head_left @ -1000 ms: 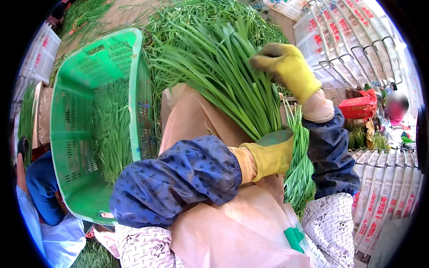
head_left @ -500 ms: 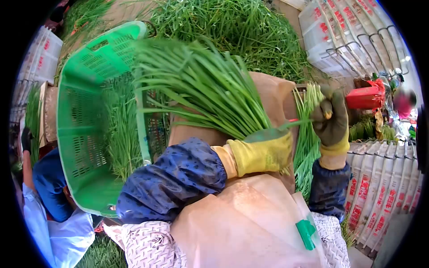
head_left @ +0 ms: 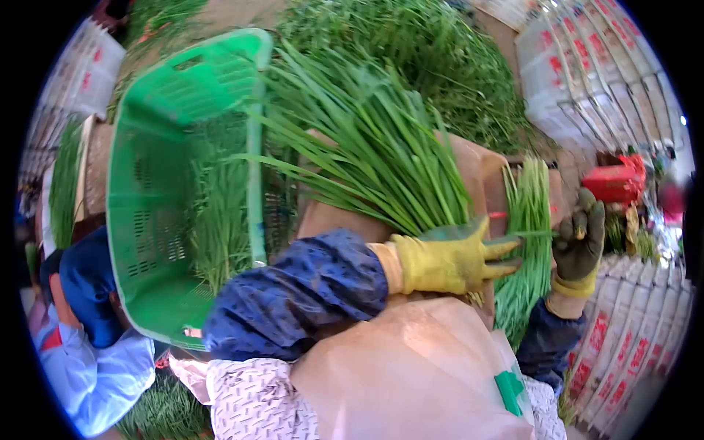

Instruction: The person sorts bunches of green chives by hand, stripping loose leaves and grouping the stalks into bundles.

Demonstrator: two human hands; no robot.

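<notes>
My left hand [head_left: 458, 264], in a yellow and green glove, lies across the base of a loose bunch of long green leaves [head_left: 381, 139] and holds it. Two of its fingers stretch to the right, and cut stem ends show below the palm. The bunch fans up and left over my lap. My right hand [head_left: 579, 238] is at the right, palm up with curled fingers; a thin green leaf [head_left: 537, 234] runs from beside the left fingers to its fingertips. Between and behind the hands lies another bunch [head_left: 529, 198] with pale stem ends and a red band at its left.
A green plastic basket [head_left: 258, 161] at the left holds leaves. A large leaf heap [head_left: 440, 66] lies ahead. White bundled crates with red print [head_left: 631, 330] stand at the right, near a red box [head_left: 612, 183]. Another person's blue-clad leg [head_left: 92, 286] is at far left.
My right hand has come down from the bunch's leaves to the right side, its fingers now curled. My left hand's fingers have stretched out. The bunch swung left, then somewhat upright again. The view has shifted.
</notes>
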